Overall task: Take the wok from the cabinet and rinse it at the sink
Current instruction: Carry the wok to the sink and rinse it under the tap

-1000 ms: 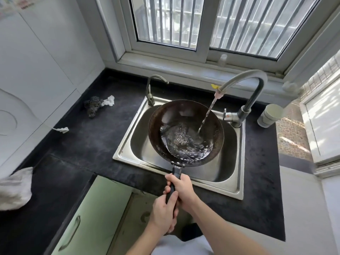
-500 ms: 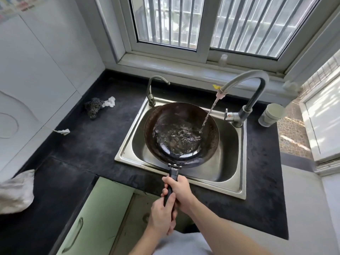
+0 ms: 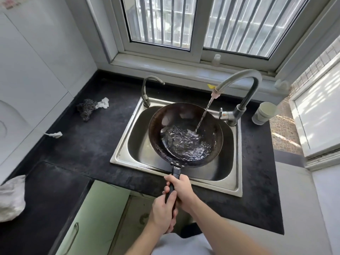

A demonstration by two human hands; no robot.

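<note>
Spreading across the corner under the window, the black countertop (image 3: 77, 153) holds a steel sink (image 3: 139, 137) set into it. Below its front edge a pale green cabinet door (image 3: 88, 218) stands open.

Over the basin is the wok (image 3: 165, 122), dark and round, its long handle (image 3: 176, 171) pointing back toward the person across the sink's front rim. Whether its underside touches the basin cannot be told. Water (image 3: 185, 144) lies rippling in the bowl, gathered toward its right and near side.

Both bare forearms reach up from the bottom of the view and meet at the handle. The right hand (image 3: 181, 190) is the forward one, its fingers wrapped round the handle just behind the wok. The left hand (image 3: 161, 212) grips the handle's tail directly behind it, thumb laid along the top, the two hands touching.

At the sink's right rear corner the tall curved faucet (image 3: 244, 80) arches leftward, and a thin stream (image 3: 204, 115) falls from its spout into the wok's right side. A smaller tap (image 3: 147, 89) stands at the left rear corner.

A pale cup (image 3: 265, 113) sits just right of the faucet base. A dark scrubber (image 3: 86, 108) lies on the counter, well left of the sink.
</note>
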